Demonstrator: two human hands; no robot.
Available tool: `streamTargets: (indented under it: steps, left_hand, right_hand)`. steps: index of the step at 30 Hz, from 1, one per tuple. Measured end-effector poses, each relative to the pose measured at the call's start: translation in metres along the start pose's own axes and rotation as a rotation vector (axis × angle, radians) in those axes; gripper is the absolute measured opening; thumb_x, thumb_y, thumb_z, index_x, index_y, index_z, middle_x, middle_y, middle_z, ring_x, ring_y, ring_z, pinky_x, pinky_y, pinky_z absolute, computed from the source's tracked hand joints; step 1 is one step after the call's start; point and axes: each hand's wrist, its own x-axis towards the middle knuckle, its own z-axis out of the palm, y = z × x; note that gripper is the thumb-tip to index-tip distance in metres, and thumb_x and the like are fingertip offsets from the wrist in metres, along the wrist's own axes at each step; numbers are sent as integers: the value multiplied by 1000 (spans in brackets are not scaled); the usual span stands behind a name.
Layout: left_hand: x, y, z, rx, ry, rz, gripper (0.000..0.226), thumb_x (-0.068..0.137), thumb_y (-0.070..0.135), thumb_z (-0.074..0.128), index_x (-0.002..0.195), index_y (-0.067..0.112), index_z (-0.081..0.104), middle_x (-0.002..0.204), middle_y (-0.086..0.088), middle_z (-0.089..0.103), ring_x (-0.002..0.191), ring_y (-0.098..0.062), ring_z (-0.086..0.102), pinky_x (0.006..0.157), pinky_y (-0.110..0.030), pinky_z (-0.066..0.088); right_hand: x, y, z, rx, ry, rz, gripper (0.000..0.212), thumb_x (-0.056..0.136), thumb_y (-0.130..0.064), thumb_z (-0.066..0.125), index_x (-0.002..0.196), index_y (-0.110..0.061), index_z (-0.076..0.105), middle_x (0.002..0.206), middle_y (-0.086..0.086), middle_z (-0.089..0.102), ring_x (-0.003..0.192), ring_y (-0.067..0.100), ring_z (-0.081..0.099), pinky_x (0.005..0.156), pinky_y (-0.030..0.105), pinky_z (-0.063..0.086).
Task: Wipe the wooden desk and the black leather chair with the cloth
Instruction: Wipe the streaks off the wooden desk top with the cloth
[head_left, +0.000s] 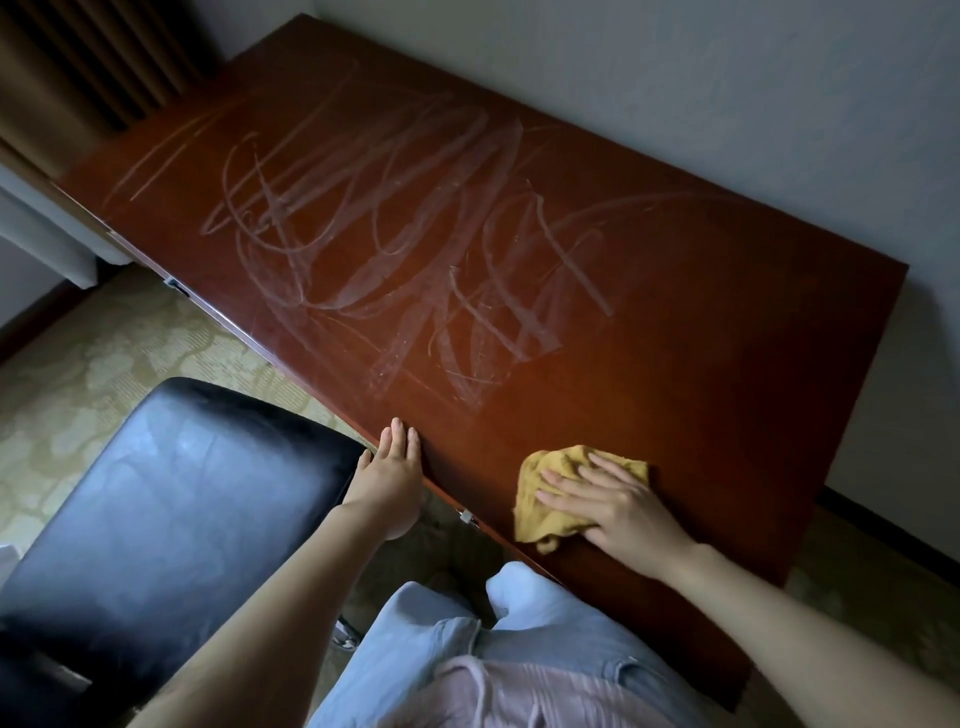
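Your right hand (618, 506) lies flat, fingers straight and pointing left, on the crumpled yellow cloth (532, 493) near the front edge of the long dark red wooden table (675, 338). Your left hand (389, 478) rests open on that edge, just beside the shiny black leather chair (171, 509).

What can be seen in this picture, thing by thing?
desk: one, reddish-brown wood, along the wall
streaks: many, whitish, across the middle of the desk
cloth: one, yellow, near the desk's front edge
chair: one, black leather, in front of the desk, lower left of the view
curtain: one, brown, top left
carpet: beige, patterned, on the floor
wall: pale grey, behind the desk
jeans: pale blue, bottom centre
left hand: flat on the desk's front edge
right hand: fingers pressing the cloth down
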Motion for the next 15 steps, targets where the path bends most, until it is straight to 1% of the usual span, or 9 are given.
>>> streamTargets:
  steps: [3, 5, 6, 7, 9, 10, 11, 13, 15]
  left_hand:
    - [0, -1, 0, 4, 14, 14, 70, 95, -1, 31, 149, 2, -13, 157, -19, -19, 147, -31, -10, 119, -41, 9]
    - [0, -2, 1, 4, 19, 19, 70, 94, -1, 31, 149, 2, -13, 157, -19, -19, 147, -30, -10, 119, -40, 9]
    - [0, -2, 1, 1, 22, 21, 71, 94, -2, 31, 149, 2, -13, 157, -19, -19, 147, -30, -10, 119, -40, 9]
    - [0, -3, 2, -1, 23, 22, 71, 93, -2, 30, 149, 3, -13, 157, -18, -19, 147, -30, -10, 120, -40, 9]
    - [0, -3, 2, -3, 22, 25, 72, 92, -3, 30, 149, 3, -13, 157, -18, -19, 147, -30, -10, 120, -41, 9]
    - [-1, -3, 2, 0, 21, 25, 71, 93, -3, 30, 149, 3, -13, 157, -19, -19, 147, -30, -11, 120, -40, 8]
    - [0, -3, 2, 4, 22, 25, 71, 93, -2, 30, 149, 2, -13, 157, -19, -19, 147, -30, -11, 120, -40, 8]
    - [0, -3, 3, 14, 25, 21, 70, 95, 0, 31, 149, 2, -13, 157, -19, -19, 147, -31, -11, 119, -40, 8]
    - [0, -3, 3, 22, 32, 19, 70, 96, 1, 32, 149, 1, -13, 156, -20, -18, 147, -31, -10, 119, -40, 9]
  right_hand:
    - [-7, 27, -15, -57, -24, 9, 83, 44, 3, 85, 120, -20, 65, 127, 0, 60, 110, 26, 63, 99, 51, 42]
    - [-6, 46, -25, -78, -35, 66, 84, 44, 6, 82, 122, -19, 64, 129, 1, 59, 111, 26, 62, 100, 49, 42]
    - [-5, 56, -30, -70, -36, 123, 84, 48, 7, 80, 125, -19, 61, 131, 1, 57, 114, 26, 60, 103, 46, 39]
    - [-2, 66, -36, -53, -28, 203, 81, 56, 8, 77, 130, -21, 56, 136, -1, 52, 119, 25, 56, 106, 41, 35]
    - [6, 86, -46, -34, 6, 423, 70, 77, 1, 67, 137, -28, 46, 146, -9, 39, 131, 24, 42, 110, 33, 28]
    - [11, 95, -50, -38, 7, 535, 64, 85, -3, 62, 139, -31, 43, 149, -11, 34, 134, 23, 37, 109, 32, 29]
    - [19, 101, -54, -47, -7, 630, 58, 90, -8, 58, 140, -32, 42, 151, -10, 31, 135, 25, 35, 107, 35, 31]
    - [36, 101, -56, -90, -21, 760, 51, 95, -16, 52, 142, -31, 38, 154, -6, 28, 134, 29, 34, 104, 42, 36]
    - [50, 89, -49, -153, -19, 851, 48, 98, -21, 47, 144, -28, 35, 155, -1, 25, 131, 32, 36, 105, 45, 34]
